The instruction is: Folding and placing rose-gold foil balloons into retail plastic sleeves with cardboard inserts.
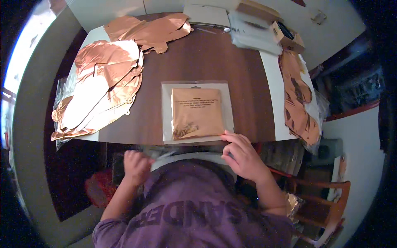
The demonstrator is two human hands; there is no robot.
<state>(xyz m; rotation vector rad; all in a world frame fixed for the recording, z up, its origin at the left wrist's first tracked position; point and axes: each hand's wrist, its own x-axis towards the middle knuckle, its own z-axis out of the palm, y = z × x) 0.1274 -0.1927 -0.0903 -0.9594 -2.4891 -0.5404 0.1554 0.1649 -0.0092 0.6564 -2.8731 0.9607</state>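
A flat clear plastic bag (166,124) lies near the table's front edge, with a folded copper-coloured foil balloon (197,118) inside it. Dark print shows across the bag's upper half. My right hand (244,155) rests its fingertips at the bag's lower right corner, thumb held apart from the other fingers, grasping nothing. Off the table's front edge, close to my body, my left hand (137,167) is closed and somewhat blurred. A thin clear plastic strip (165,155) seems to stick out from its fingers.
Copper foil balloons (120,84) are piled at the table's left, and more foil balloons (151,31) lie at the back left. Clear plastic bags (254,35) and a small cardboard box (288,37) stand back right. Foil (300,103) lines the right edge. A wooden chair (331,206) is beside me.
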